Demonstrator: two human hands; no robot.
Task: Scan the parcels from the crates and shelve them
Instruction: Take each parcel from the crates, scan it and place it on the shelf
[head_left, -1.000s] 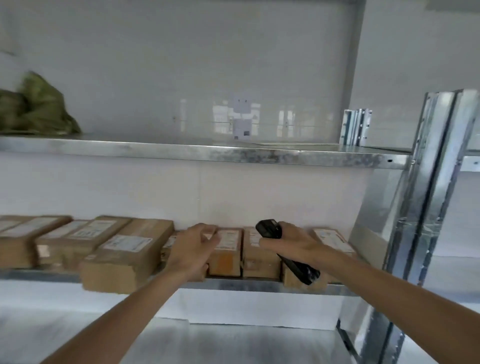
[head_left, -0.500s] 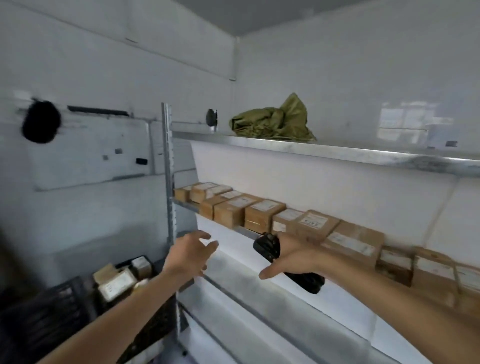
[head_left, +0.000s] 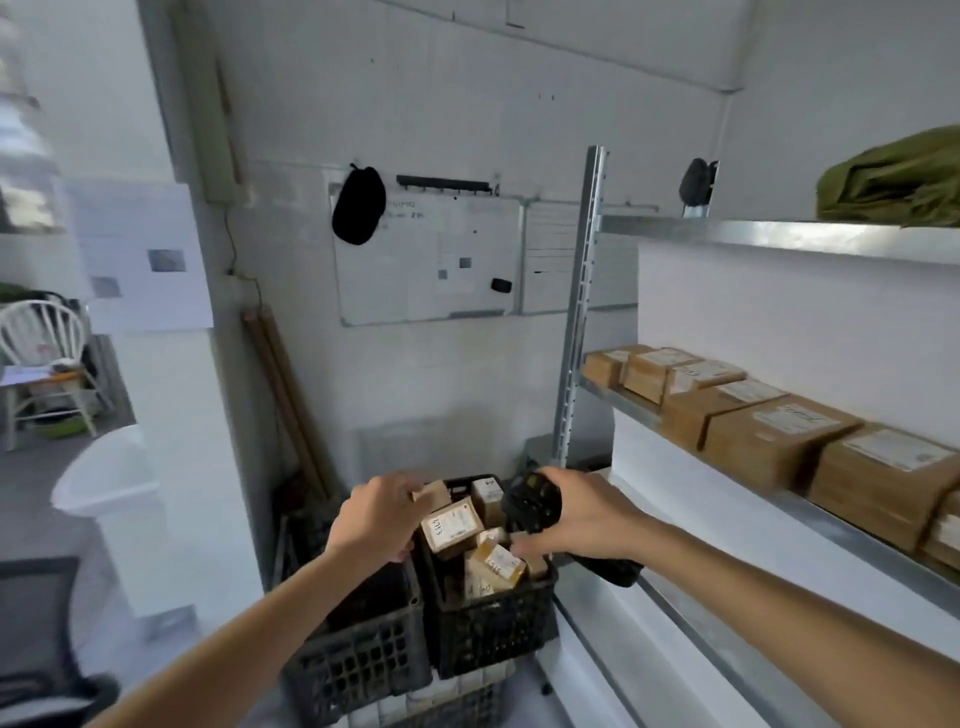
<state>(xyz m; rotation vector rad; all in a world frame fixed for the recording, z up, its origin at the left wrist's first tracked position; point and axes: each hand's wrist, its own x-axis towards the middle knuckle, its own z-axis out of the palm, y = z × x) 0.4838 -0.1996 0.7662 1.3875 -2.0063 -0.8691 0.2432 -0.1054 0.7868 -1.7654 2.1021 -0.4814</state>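
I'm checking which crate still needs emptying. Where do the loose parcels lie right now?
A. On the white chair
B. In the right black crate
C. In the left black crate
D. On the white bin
B: the small cardboard parcels are piled in the right black crate, under both hands.

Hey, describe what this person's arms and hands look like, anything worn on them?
Both forearms are bare as far as the frame shows; no sleeves are visible. The left hand and right hand wear no gloves, and no watch, bracelet or rings are visible.

Parcels (head_left: 452, 525) crowding crate (head_left: 488, 629); gaps seemingly narrow.
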